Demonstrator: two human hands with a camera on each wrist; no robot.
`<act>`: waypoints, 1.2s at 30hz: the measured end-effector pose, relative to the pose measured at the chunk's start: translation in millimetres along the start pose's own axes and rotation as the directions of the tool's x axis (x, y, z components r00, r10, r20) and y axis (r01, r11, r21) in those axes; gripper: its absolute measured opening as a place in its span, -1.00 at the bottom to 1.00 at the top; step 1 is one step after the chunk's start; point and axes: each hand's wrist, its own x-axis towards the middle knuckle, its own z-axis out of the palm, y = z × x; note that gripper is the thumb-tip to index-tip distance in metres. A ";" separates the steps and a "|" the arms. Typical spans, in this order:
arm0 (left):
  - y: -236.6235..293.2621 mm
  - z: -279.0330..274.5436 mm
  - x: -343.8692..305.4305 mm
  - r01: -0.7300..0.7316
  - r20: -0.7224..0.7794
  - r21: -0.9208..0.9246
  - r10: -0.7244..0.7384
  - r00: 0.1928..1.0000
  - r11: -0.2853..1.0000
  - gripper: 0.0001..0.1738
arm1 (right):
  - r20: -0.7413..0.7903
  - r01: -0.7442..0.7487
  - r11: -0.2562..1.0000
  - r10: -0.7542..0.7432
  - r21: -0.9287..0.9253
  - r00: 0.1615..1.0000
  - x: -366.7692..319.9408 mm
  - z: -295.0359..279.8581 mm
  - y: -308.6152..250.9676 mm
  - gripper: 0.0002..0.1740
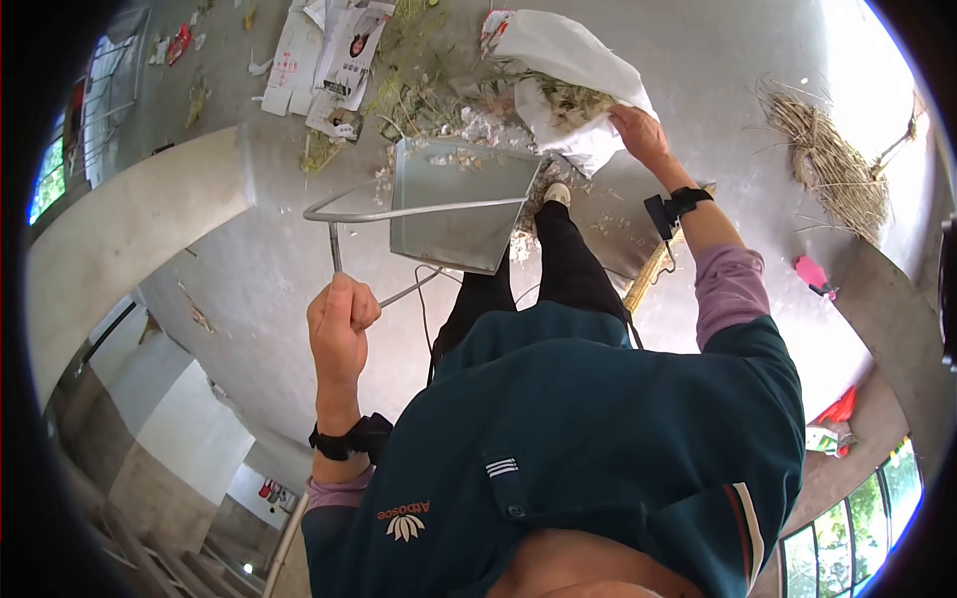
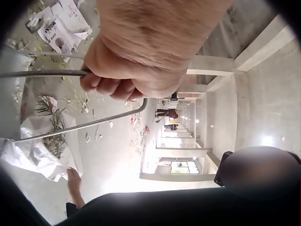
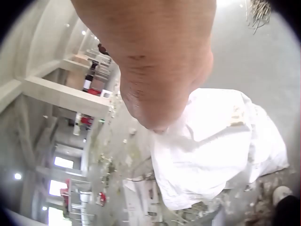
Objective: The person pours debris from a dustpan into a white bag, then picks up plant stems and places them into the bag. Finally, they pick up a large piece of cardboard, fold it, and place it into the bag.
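Note:
In the head view the left hand [image 1: 341, 324] grips the bent metal handle [image 1: 429, 209] of a grey metal dustpan [image 1: 454, 214], whose pan lies by the person's feet. The left wrist view shows curled fingers of that hand [image 2: 136, 61] round the rod [image 2: 42, 73]. The right hand [image 1: 640, 135] pinches the rim of a white sack [image 1: 573, 50], its mouth open with dry plant scraps [image 1: 573, 105] inside. In the right wrist view the sack [image 3: 211, 141] hangs below the right hand [image 3: 160, 70], whose fingertips are mostly hidden.
Flattened cardboard [image 1: 324, 60] and scattered plant litter [image 1: 419, 100] lie beyond the pan. A bundle of dry stalks [image 1: 822, 159] is at the right, with a pink object [image 1: 812, 271] nearer. Concrete beams [image 1: 140, 209] edge the left. Distant people [image 2: 168, 113] show in the left wrist view.

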 end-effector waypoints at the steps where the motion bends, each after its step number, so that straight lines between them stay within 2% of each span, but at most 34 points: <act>1: -0.8 -0.9 0.9 0.005 -0.010 -0.012 -0.005 1.000 1.000 -0.55 | -0.091 0.062 0.982 -0.046 0.178 0.995 0.3 -10.5 -6.0 -0.75; 2: -1.3 -1.9 1.8 0.010 -0.019 -0.025 -0.010 1.000 1.000 -0.56 | -0.099 0.060 0.983 -0.043 0.175 0.994 -2.6 -21.9 -7.9 -0.75; 3: -2.3 -1.7 2.3 0.003 -0.010 -0.025 -0.003 1.000 1.000 -0.56 | -0.107 0.013 0.907 0.035 0.422 0.994 -7.8 -33.8 -7.6 -0.73; 4: -2.8 -2.3 2.7 0.009 -0.015 -0.027 -0.009 1.000 1.000 -0.56 | -0.095 -0.025 0.768 0.111 0.640 0.989 -14.2 -46.4 -7.7 -0.71; 5: -3.2 -2.3 2.9 0.016 -0.019 -0.030 -0.016 1.000 0.999 -0.55 | -0.119 -0.006 0.645 0.150 0.764 0.982 -23.6 -60.5 -7.2 -0.73; 7: -3.2 -2.7 3.0 0.011 -0.005 -0.031 -0.012 1.000 0.999 -0.55 | -0.177 -0.018 0.606 0.262 0.795 0.949 -47.4 -88.4 -2.0 -0.74; 10: -6.0 -4.6 2.3 0.015 0.002 -0.038 -0.015 1.000 0.999 -0.55 | -0.175 -0.077 0.522 0.417 0.849 0.892 -91.2 -110.8 33.6 -0.73; 11: -6.8 -5.3 2.1 0.022 0.000 -0.045 -0.022 1.000 0.999 -0.55 | -0.185 -0.128 0.551 0.476 0.824 0.860 -108.1 -118.6 44.3 -0.77; 12: -6.7 -5.6 1.8 0.019 0.006 -0.048 -0.019 1.000 0.999 -0.55 | -0.309 -0.159 0.837 0.360 0.523 0.880 -127.1 -121.0 71.4 -0.79; 13: -6.6 -5.5 0.7 0.024 0.003 -0.054 -0.024 1.000 0.998 -0.55 | -0.376 -0.169 0.977 0.206 0.129 0.903 -144.7 -115.7 100.7 -0.80; 14: -6.4 -5.3 0.6 0.027 0.000 -0.060 -0.027 1.000 0.998 -0.55 | -0.383 -0.169 0.978 0.204 0.124 0.901 -151.7 -103.5 121.5 -0.80; 15: -6.5 -6.4 -0.3 0.022 0.005 -0.065 -0.021 1.000 0.998 -0.55 | -0.353 -0.474 0.877 0.470 0.080 0.809 -155.5 -89.2 141.1 -0.78; 16: -6.8 -7.9 -0.5 0.023 0.018 -0.044 -0.022 1.000 0.999 -0.54 | -0.338 -0.728 0.685 0.692 0.031 0.638 -152.8 -90.6 140.3 -0.76; 17: -6.2 -9.5 0.6 0.026 0.030 -0.021 -0.025 0.999 0.999 -0.54 | -0.344 -0.726 0.686 0.690 0.031 0.637 -148.1 -91.2 138.9 -0.76; 19: -4.9 -8.1 -1.5 0.022 0.033 -0.025 -0.021 0.999 0.999 -0.54 | -0.219 -0.693 0.719 0.668 -0.059 0.712 -134.5 -100.2 89.8 -0.69; 20: -3.7 -6.8 -2.3 0.013 0.034 -0.030 -0.012 0.999 0.999 -0.53 | -0.220 -0.692 0.720 0.667 -0.056 0.712 -126.9 -101.5 76.5 -0.69; 22: -4.2 -6.8 -5.5 0.009 0.027 -0.035 -0.008 1.000 0.999 -0.53 | -0.299 -0.619 0.781 0.573 -0.082 0.763 -108.4 -102.4 60.3 -0.68; 26: -3.7 -6.1 -12.8 -0.002 0.012 -0.042 0.002 1.000 0.999 -0.53 | -0.342 -0.569 0.817 0.511 -0.094 0.789 -89.1 -105.9 45.8 -0.72; 28: -4.0 -3.5 -14.2 -0.011 -0.005 -0.062 0.010 1.000 0.998 -0.54 | -0.300 -0.354 0.902 0.276 -0.246 0.913 -84.2 -114.7 26.4 -0.71; 29: -4.3 -2.4 -14.8 -0.019 -0.019 -0.084 0.018 1.000 0.996 -0.54 | -0.314 -0.299 0.916 0.210 -0.269 0.926 -81.0 -105.5 26.3 -0.70; 30: -4.6 -2.0 -15.4 -0.022 -0.019 -0.087 0.021 1.000 0.996 -0.54 | -0.316 -0.297 0.915 0.207 -0.272 0.926 -80.1 -103.4 17.4 -0.70; 32: -6.3 -1.4 -16.1 -0.019 -0.048 -0.087 0.015 0.999 0.996 -0.54 | -0.236 -0.112 0.941 0.036 -0.320 0.971 -74.0 -96.7 -8.7 -0.67; 34: -8.3 -2.1 -18.6 -0.024 -0.044 -0.090 0.020 0.999 0.996 -0.54 | -0.108 0.021 0.934 -0.064 -0.357 0.992 -65.4 -89.4 -34.3 -0.61; 36: -11.1 -2.9 -19.6 -0.031 -0.036 -0.091 0.028 0.999 0.995 -0.53 | 0.060 0.086 0.918 -0.068 -0.386 0.996 -57.1 -79.3 -65.9 -0.56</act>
